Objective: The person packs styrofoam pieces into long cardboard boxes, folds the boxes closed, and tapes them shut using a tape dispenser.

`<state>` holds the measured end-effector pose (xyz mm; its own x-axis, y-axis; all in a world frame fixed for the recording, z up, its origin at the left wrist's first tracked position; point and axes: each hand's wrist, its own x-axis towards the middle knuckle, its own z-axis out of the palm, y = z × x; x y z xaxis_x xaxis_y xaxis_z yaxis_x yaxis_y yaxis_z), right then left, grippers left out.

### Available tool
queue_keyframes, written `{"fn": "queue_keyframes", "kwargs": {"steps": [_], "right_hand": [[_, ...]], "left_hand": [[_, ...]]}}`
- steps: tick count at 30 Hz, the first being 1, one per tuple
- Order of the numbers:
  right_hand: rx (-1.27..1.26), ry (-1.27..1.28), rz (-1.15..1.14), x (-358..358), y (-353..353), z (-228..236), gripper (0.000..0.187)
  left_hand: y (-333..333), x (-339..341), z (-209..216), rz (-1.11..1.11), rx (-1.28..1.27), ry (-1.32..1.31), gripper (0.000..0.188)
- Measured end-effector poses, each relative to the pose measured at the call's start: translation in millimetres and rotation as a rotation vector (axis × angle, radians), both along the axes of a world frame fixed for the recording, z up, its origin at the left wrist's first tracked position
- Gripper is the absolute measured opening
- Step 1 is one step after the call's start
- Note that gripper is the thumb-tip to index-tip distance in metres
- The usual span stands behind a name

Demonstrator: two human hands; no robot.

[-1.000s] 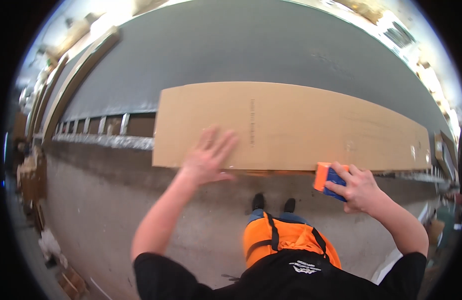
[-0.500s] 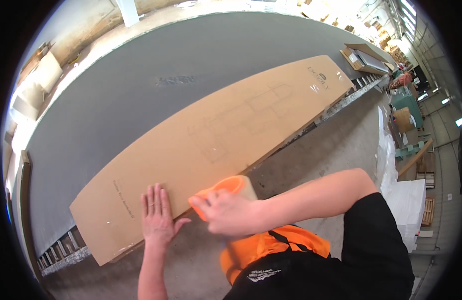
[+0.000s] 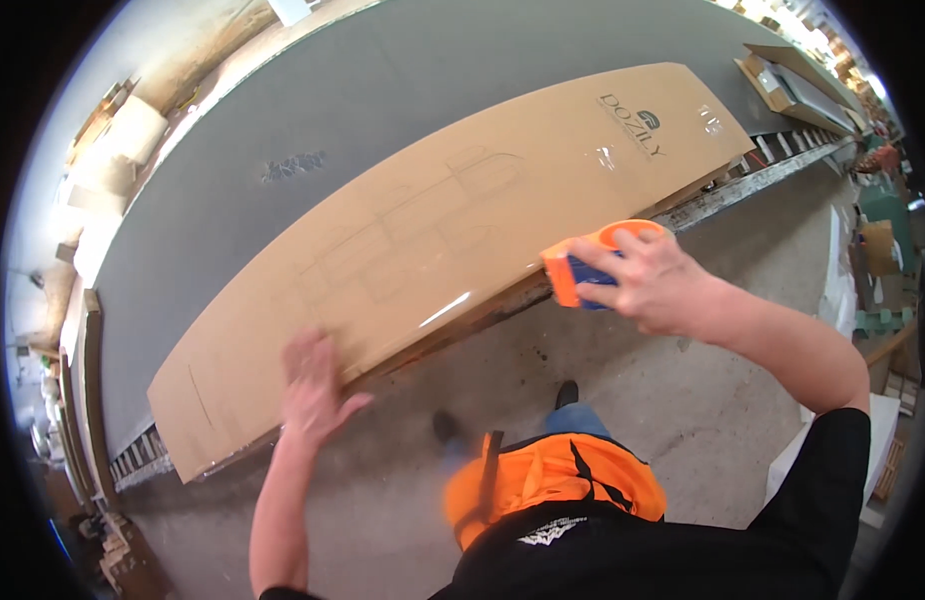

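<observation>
While the left grip (image 3: 320, 388) lies spread on long tan cardboard (image 3: 453, 235), the right grip (image 3: 663, 285) pinches an orange tape dispenser (image 3: 560, 279).

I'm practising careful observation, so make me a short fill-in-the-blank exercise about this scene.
1. The right hand grips an orange-and-blue ____.
2. The left hand, slightly blurred, is at the near edge of a long brown box made of ____.
3. The broad, flat surface beneath the box is coloured ____.
4. The person's short-sleeved shirt is mainly ____.

Missing words: tape dispenser; cardboard; grey; black.
</observation>
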<state>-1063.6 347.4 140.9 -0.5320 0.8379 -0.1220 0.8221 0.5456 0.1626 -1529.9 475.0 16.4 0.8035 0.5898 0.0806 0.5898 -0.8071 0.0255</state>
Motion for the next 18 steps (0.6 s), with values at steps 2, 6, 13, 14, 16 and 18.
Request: {"fn": "queue_keyframes", "kwargs": {"steps": [2,6,13,14,16,18], "right_hand": [[0.068,0.035,0.008,2,0,-12,0.034],[0.061,0.249,0.103,3,9,-26,0.018],[0.068,0.203,0.063,55,4,-27,0.016],[0.008,0.209,0.058,91,3,-22,0.016],[0.087,0.136,-0.063,162,-6,-15,0.021],[0.153,0.026,-0.025,235,-20,-7,0.024]], "left_hand": [[-5,136,8,-0.103,0.002,0.123,0.101],[-7,233,8,-0.117,-0.063,0.081,0.1],[-10,227,4,-0.036,-0.017,0.098,0.103],[-10,227,3,-0.041,0.001,0.094,0.105],[-9,217,8,-0.047,0.029,0.108,0.111],[-9,217,14,-0.062,0.036,0.104,0.111]]}}
